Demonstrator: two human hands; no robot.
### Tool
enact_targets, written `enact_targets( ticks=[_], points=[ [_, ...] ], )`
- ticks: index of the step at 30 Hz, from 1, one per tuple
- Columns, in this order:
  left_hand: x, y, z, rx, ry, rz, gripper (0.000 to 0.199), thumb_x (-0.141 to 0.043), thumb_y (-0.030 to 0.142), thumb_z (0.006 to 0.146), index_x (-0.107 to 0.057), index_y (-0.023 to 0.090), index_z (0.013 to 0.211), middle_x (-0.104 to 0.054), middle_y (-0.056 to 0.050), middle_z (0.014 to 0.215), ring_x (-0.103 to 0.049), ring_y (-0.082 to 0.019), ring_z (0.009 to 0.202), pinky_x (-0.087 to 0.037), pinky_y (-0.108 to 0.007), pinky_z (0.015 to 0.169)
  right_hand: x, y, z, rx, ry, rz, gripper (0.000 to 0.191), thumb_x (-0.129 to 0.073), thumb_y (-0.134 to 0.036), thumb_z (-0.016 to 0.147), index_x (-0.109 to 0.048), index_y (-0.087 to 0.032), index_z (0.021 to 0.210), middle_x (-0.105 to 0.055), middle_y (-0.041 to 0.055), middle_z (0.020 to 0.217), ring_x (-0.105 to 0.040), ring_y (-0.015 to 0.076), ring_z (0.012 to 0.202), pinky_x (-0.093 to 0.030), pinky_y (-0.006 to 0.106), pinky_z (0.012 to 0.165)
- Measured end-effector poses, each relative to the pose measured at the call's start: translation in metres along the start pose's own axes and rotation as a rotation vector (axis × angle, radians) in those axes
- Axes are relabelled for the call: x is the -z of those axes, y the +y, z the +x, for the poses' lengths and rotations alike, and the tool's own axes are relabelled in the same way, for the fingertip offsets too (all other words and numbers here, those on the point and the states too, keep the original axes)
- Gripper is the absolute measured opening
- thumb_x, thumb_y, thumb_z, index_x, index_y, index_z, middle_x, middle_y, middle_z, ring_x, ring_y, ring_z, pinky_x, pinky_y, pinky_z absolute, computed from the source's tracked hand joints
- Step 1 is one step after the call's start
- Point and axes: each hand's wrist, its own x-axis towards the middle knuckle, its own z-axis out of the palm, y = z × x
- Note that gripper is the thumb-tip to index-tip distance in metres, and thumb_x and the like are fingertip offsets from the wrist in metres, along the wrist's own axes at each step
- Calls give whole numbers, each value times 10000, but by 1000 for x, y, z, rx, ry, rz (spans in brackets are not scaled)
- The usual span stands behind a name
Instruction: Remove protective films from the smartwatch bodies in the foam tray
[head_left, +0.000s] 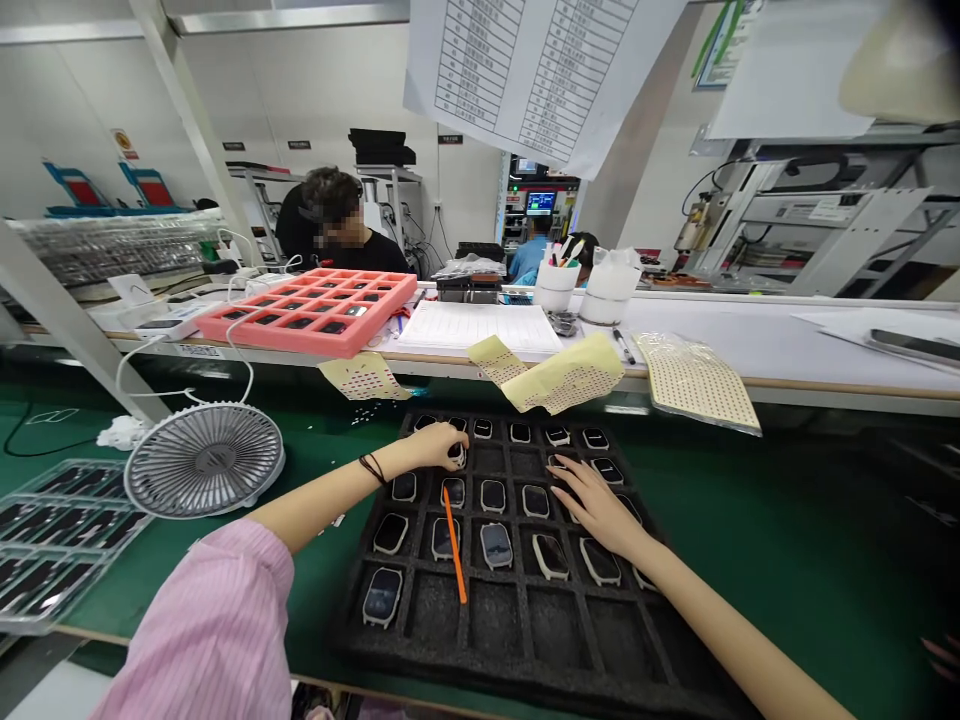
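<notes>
A black foam tray (495, 610) lies on the green bench, its compartments partly filled with square-faced smartwatch bodies such as this smartwatch (496, 545). Over the tray's back left part, my left hand (436, 446) is closed round a smartwatch (457, 455); the palm hides part of its grip. My right hand (600, 505) reaches over the right side with fingers stretched apart, the fingertips at a smartwatch (556, 461) in the second row from the back. An orange stick (454, 545) rests across the left part of the tray. Several front compartments hold nothing.
Left of the tray stand a grey fan (204, 458) and a clear tray (64, 535) of dark flat parts. A pink foam tray (311, 345) sits on the shelf ahead, where yellow sticker sheets (570, 375) hang over its edge. Beyond the shelf is a person (337, 220).
</notes>
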Motion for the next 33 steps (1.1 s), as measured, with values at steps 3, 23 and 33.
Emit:
enact_targets(
  ticks=[3,23,33],
  points=[
    [14,-6,-8,37,60,30,380,-709,236,685,-660,173,1056,-684,-81,953,-630,-233,877,-455,-239,734,-1,1,0,6,7,-8,557,-275,-552,922,-475,-234,1333,-356,63,1461,-247,306,1385,-243,561,1125],
    [9,-60,-33,47,-108,-3,503,-714,117,592,-624,203,1079,-650,-29,851,-596,-175,774,-398,-182,582,6,-18,-3,108,37,-55,512,-314,-519,923,-498,-227,1301,-444,91,1393,-409,269,1298,-353,523,1077],
    [10,-44,-67,128,190,-109,551,-724,261,677,-476,202,1165,-643,-31,924,-622,-208,858,-432,-218,691,14,-103,34,127,77,538,405,-453,-475,881,-533,-221,1186,-560,108,1207,-549,238,1117,-423,457,1018]
  ],
)
